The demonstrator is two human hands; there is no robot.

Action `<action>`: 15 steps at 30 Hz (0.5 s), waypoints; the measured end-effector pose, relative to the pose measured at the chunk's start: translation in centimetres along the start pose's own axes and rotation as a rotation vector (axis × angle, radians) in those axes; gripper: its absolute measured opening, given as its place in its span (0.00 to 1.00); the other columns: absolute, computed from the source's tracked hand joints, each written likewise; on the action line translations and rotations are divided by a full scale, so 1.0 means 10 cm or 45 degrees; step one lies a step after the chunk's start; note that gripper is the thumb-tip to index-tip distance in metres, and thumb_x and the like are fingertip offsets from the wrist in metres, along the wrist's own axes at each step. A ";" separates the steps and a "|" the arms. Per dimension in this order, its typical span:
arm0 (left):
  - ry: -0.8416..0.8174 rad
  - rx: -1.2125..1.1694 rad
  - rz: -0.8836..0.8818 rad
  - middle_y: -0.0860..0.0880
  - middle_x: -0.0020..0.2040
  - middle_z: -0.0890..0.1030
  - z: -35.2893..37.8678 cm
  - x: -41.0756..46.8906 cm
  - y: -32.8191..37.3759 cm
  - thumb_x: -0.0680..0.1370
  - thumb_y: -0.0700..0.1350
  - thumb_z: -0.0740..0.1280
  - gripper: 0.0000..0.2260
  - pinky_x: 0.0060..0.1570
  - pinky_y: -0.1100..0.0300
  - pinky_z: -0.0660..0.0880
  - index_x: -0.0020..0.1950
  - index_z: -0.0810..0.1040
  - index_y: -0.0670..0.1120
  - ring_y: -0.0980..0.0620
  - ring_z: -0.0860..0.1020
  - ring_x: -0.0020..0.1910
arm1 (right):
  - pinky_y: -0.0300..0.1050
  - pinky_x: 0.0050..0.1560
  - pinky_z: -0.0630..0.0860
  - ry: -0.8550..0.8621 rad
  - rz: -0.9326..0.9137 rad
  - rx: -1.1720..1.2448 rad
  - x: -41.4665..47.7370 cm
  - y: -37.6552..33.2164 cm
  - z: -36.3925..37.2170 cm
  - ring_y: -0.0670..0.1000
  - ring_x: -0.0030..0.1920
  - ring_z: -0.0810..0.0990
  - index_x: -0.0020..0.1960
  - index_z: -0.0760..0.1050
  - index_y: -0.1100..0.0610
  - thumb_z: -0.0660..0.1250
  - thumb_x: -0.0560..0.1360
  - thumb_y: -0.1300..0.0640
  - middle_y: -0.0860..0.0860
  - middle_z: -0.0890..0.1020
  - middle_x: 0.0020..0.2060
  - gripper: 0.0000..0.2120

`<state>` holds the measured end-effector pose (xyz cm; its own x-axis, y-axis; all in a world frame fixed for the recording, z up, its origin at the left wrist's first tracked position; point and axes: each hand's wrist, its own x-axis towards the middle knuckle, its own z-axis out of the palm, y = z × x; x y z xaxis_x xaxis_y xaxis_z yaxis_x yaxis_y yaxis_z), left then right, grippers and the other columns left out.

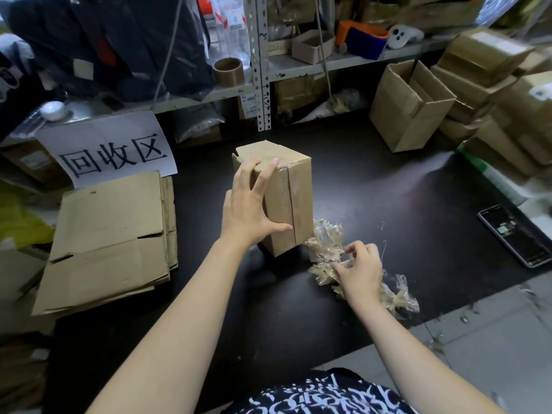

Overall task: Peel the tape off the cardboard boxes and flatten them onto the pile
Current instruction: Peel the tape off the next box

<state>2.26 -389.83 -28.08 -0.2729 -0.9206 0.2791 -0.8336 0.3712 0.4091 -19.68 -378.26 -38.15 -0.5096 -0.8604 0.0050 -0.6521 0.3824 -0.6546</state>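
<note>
A closed cardboard box (282,198) stands tilted near the middle of the black table (388,204), resting on a lower edge, with clear tape running down the seam of the side that faces the person. The left hand (249,210) grips it from the left: its fingers (263,174) are spread over the top edge and the thumb presses against the taped side low down. Just right of the box, toward the table's near edge, lies a crumpled heap of peeled clear tape (325,243), and the right hand (360,270) rests on it with its fingers curled, thumb and forefinger pinching a bit of the tape. At the table's left edge sits the pile of flattened cardboard (110,243), several sheets deep, and a white paper sign (110,147) with large black characters leans behind it. Toward the far right corner an open empty carton (409,106) stands in front of a stack of sealed boxes (493,94) (some blurred at the frame's edge). A smartphone (519,236) lies near the table's right edge, screen up. A roll of brown tape (228,71) sits on the metal shelf (343,59) behind the table.
</note>
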 end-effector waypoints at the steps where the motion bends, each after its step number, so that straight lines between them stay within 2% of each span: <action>1: 0.002 -0.005 0.000 0.51 0.77 0.58 0.00 0.00 -0.01 0.53 0.65 0.83 0.62 0.57 0.45 0.75 0.80 0.52 0.62 0.48 0.59 0.76 | 0.45 0.41 0.66 0.037 -0.028 0.025 0.00 -0.02 -0.03 0.52 0.37 0.74 0.45 0.75 0.57 0.83 0.65 0.60 0.51 0.73 0.45 0.18; 4: 0.007 -0.023 -0.006 0.52 0.77 0.57 0.00 0.01 -0.01 0.53 0.64 0.83 0.62 0.57 0.45 0.75 0.80 0.52 0.63 0.48 0.59 0.76 | 0.46 0.40 0.73 0.148 -0.237 0.104 0.02 -0.10 -0.08 0.50 0.38 0.78 0.47 0.78 0.58 0.81 0.67 0.62 0.51 0.76 0.45 0.14; 6: 0.006 -0.031 -0.017 0.52 0.77 0.56 -0.01 0.02 -0.01 0.53 0.64 0.83 0.62 0.58 0.44 0.74 0.80 0.52 0.63 0.48 0.58 0.77 | 0.47 0.47 0.77 0.133 -0.414 0.115 0.07 -0.18 -0.06 0.52 0.45 0.80 0.52 0.81 0.59 0.80 0.69 0.62 0.51 0.80 0.49 0.14; 8: 0.003 -0.039 -0.023 0.52 0.77 0.56 -0.02 0.04 -0.01 0.54 0.64 0.83 0.62 0.59 0.43 0.74 0.80 0.50 0.64 0.48 0.58 0.77 | 0.51 0.56 0.77 -0.033 -0.530 0.034 0.15 -0.28 0.02 0.55 0.55 0.81 0.61 0.80 0.59 0.79 0.68 0.62 0.52 0.82 0.56 0.22; 10: 0.002 -0.049 -0.032 0.53 0.77 0.56 -0.04 0.05 -0.02 0.54 0.64 0.83 0.62 0.60 0.43 0.73 0.80 0.50 0.64 0.48 0.58 0.77 | 0.51 0.59 0.74 -0.197 -0.547 -0.042 0.22 -0.37 0.11 0.57 0.58 0.80 0.65 0.77 0.56 0.78 0.68 0.61 0.51 0.83 0.59 0.27; 15: 0.002 -0.040 0.012 0.54 0.77 0.58 -0.07 0.08 -0.10 0.54 0.65 0.83 0.61 0.60 0.44 0.74 0.80 0.52 0.62 0.49 0.60 0.76 | 0.50 0.51 0.67 -0.098 -0.498 -0.196 0.26 -0.42 0.21 0.58 0.49 0.81 0.54 0.77 0.54 0.76 0.73 0.56 0.51 0.85 0.46 0.12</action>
<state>3.19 -390.83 -27.68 -0.2799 -0.9170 0.2843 -0.8155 0.3833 0.4336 -17.07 -382.84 -36.96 -0.1676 -0.9710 0.1703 -0.8670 0.0629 -0.4944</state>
